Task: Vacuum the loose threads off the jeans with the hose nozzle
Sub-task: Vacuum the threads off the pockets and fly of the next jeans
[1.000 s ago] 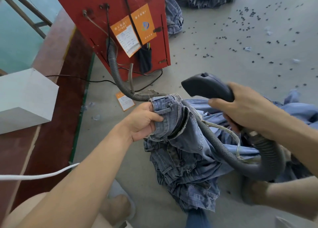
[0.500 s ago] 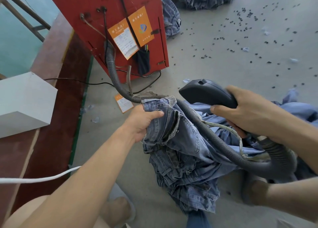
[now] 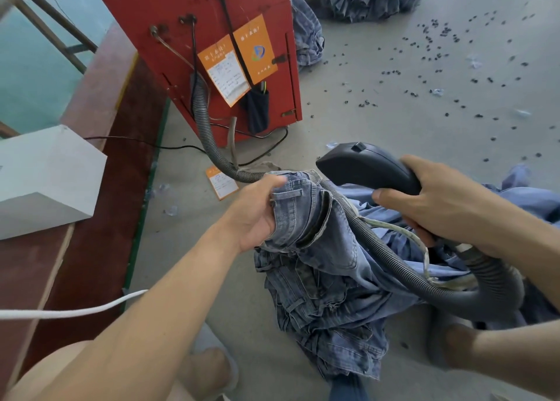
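Gripping the jeans [image 3: 306, 234] at the waistband, the left hand [image 3: 257, 213] has its fingers curled into the denim at centre frame. The right hand [image 3: 439, 200], fingers wrapped round the handle, holds the hose nozzle [image 3: 363, 166] at 2 o'clock, above the cloth. Since the earlier frames the waistband has twisted toward the nozzle, so suction likely follows.

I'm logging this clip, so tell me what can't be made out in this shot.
Head view only:
- Nozzle mouth: faces away, so contact with the jeans is unclear.
- Loose threads: too fine to see.
- Orange tags: print too small to read.
- Hose end at the red cabinet: the joint is unclear.
- Right hand: fingertips hidden beneath the nozzle's handle.
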`<move>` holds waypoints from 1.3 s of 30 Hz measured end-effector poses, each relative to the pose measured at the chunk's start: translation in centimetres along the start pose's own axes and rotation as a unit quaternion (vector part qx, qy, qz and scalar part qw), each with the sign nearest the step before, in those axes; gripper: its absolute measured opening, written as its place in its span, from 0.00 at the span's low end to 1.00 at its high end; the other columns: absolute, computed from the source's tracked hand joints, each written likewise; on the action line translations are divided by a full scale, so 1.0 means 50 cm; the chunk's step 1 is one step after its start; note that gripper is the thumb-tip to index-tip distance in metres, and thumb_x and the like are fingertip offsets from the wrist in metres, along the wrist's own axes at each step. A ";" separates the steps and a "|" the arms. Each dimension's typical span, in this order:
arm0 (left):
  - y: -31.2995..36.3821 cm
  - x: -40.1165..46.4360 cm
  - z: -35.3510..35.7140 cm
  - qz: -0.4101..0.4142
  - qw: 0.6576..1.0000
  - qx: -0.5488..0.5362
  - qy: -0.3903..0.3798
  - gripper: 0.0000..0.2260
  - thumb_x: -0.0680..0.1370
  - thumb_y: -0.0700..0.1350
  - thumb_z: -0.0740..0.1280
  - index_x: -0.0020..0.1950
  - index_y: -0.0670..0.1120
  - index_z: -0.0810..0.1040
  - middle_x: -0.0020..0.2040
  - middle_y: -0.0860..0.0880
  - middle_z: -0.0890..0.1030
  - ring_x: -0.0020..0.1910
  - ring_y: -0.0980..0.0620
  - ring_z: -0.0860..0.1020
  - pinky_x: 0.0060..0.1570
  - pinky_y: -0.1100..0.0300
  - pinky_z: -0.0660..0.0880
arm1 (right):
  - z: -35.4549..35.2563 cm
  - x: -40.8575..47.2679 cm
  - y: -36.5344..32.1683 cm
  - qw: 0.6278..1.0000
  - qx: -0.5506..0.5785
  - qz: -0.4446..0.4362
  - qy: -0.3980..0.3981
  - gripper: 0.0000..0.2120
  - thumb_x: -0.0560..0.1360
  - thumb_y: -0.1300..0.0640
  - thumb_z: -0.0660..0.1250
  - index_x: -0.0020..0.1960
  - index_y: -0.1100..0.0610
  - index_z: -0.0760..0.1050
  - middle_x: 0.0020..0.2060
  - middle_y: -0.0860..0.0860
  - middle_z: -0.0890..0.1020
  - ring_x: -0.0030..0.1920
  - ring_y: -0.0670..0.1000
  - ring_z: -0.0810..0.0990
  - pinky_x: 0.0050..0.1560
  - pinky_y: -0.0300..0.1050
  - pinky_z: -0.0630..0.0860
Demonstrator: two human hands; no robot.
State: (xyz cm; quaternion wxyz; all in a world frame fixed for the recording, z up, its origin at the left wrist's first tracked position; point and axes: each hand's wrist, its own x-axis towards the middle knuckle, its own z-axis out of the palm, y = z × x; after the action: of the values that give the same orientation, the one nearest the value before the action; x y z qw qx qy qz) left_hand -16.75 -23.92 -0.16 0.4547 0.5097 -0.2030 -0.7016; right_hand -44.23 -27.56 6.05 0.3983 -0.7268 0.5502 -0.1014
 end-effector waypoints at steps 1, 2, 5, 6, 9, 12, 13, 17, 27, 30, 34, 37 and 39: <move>-0.004 0.006 0.001 0.017 0.999 0.030 0.035 0.12 0.83 0.39 0.65 0.65 0.38 0.78 0.59 0.37 0.84 0.51 0.42 0.85 0.52 0.48 0.84 | 0.000 0.000 -0.002 1.000 -0.003 -0.001 -0.001 0.09 0.78 0.43 0.69 0.48 0.46 0.71 0.24 0.50 0.79 0.21 0.54 0.79 0.25 0.49 0.76; -0.008 0.011 -0.001 0.032 0.995 0.064 0.066 0.11 0.82 0.36 0.68 0.64 0.38 0.78 0.60 0.36 0.84 0.52 0.42 0.85 0.52 0.47 0.84 | 0.001 -0.001 -0.004 1.000 -0.008 0.000 -0.002 0.09 0.78 0.43 0.69 0.49 0.46 0.71 0.23 0.50 0.79 0.21 0.54 0.79 0.25 0.48 0.76; -0.013 0.010 -0.014 0.031 0.994 0.101 0.028 0.22 0.77 0.21 0.57 0.66 0.36 0.75 0.63 0.34 0.81 0.57 0.41 0.84 0.52 0.48 0.83 | 0.001 -0.005 -0.011 1.000 -0.017 -0.002 -0.006 0.09 0.78 0.43 0.69 0.49 0.47 0.72 0.23 0.50 0.79 0.21 0.53 0.79 0.24 0.47 0.76; -0.013 0.009 -0.018 0.023 0.996 0.084 -0.017 0.27 0.74 0.19 0.54 0.68 0.36 0.74 0.65 0.34 0.80 0.61 0.40 0.83 0.56 0.46 0.82 | 0.002 -0.006 -0.012 1.000 -0.015 -0.004 -0.009 0.09 0.78 0.43 0.69 0.49 0.47 0.72 0.24 0.49 0.78 0.21 0.53 0.79 0.24 0.47 0.75; -0.019 0.006 -0.017 0.018 0.993 0.070 -0.098 0.27 0.73 0.24 0.58 0.70 0.39 0.75 0.65 0.37 0.81 0.64 0.39 0.80 0.65 0.42 0.77 | 0.004 -0.013 -0.021 0.999 -0.012 -0.022 -0.027 0.08 0.78 0.42 0.69 0.48 0.44 0.71 0.23 0.47 0.79 0.21 0.51 0.78 0.23 0.42 0.74; -0.038 0.015 -0.013 0.048 0.983 0.149 -0.091 0.24 0.76 0.28 0.63 0.67 0.48 0.80 0.61 0.44 0.82 0.57 0.42 0.77 0.56 0.45 0.73 | 0.010 -0.019 -0.037 0.997 -0.029 -0.053 -0.047 0.07 0.76 0.41 0.68 0.45 0.39 0.70 0.26 0.45 0.80 0.21 0.49 0.78 0.22 0.38 0.72; -0.044 0.016 -0.013 0.049 0.979 0.174 -0.089 0.25 0.76 0.29 0.64 0.66 0.52 0.81 0.59 0.46 0.81 0.54 0.42 0.74 0.53 0.43 0.70 | 0.013 -0.018 -0.042 0.996 -0.044 -0.058 -0.056 0.06 0.75 0.41 0.67 0.46 0.39 0.70 0.27 0.43 0.81 0.21 0.47 0.78 0.23 0.37 0.71; -0.053 0.012 -0.005 0.047 0.964 0.238 -0.111 0.24 0.77 0.33 0.64 0.67 0.55 0.79 0.56 0.42 0.81 0.50 0.35 0.75 0.57 0.38 0.72 | 0.026 0.016 -0.049 0.998 0.003 -0.053 -0.021 0.07 0.79 0.45 0.69 0.51 0.44 0.72 0.26 0.49 0.81 0.21 0.46 0.78 0.22 0.40 0.73; -0.045 0.002 -0.005 0.021 0.962 0.240 -0.126 0.28 0.77 0.26 0.59 0.68 0.52 0.77 0.50 0.54 0.84 0.44 0.56 0.82 0.39 0.62 0.76 | 0.029 0.010 -0.037 0.997 -0.004 -0.054 -0.051 0.07 0.77 0.43 0.69 0.50 0.41 0.72 0.28 0.44 0.82 0.21 0.47 0.79 0.22 0.39 0.74; -0.043 0.002 -0.007 0.013 0.970 0.188 -0.151 0.31 0.76 0.24 0.58 0.70 0.52 0.78 0.64 0.44 0.83 0.63 0.44 0.82 0.56 0.52 0.81 | 0.015 0.045 -0.030 0.996 0.081 -0.003 0.042 0.06 0.80 0.48 0.69 0.52 0.48 0.73 0.24 0.50 0.79 0.19 0.50 0.76 0.20 0.43 0.73; -0.028 0.003 -0.018 -0.006 0.982 0.119 -0.150 0.35 0.72 0.23 0.57 0.75 0.48 0.71 0.68 0.40 0.80 0.66 0.39 0.80 0.61 0.45 0.80 | -0.023 0.022 0.004 0.998 0.053 0.016 0.006 0.06 0.79 0.46 0.70 0.48 0.44 0.73 0.24 0.53 0.79 0.19 0.54 0.76 0.20 0.42 0.72; -0.025 0.002 -0.024 0.000 0.984 0.108 -0.140 0.31 0.73 0.21 0.52 0.74 0.37 0.70 0.68 0.34 0.78 0.64 0.38 0.80 0.59 0.46 0.80 | 0.010 0.009 0.008 0.997 -0.013 0.023 -0.069 0.06 0.77 0.46 0.70 0.48 0.45 0.73 0.23 0.52 0.79 0.20 0.55 0.78 0.20 0.44 0.74; -0.022 0.001 -0.024 -0.016 0.985 0.107 -0.134 0.29 0.74 0.20 0.51 0.72 0.35 0.71 0.64 0.35 0.80 0.62 0.39 0.81 0.57 0.48 0.82 | 0.034 0.033 0.007 0.999 0.012 0.020 -0.047 0.07 0.79 0.48 0.70 0.50 0.50 0.74 0.24 0.52 0.78 0.20 0.54 0.78 0.21 0.46 0.74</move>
State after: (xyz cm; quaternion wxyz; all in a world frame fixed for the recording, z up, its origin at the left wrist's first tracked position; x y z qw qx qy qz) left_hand -16.12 -23.21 -1.50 0.3555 0.4597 -0.3277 -0.7449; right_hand -42.89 -28.23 4.22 0.4343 -0.7149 0.5440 -0.0664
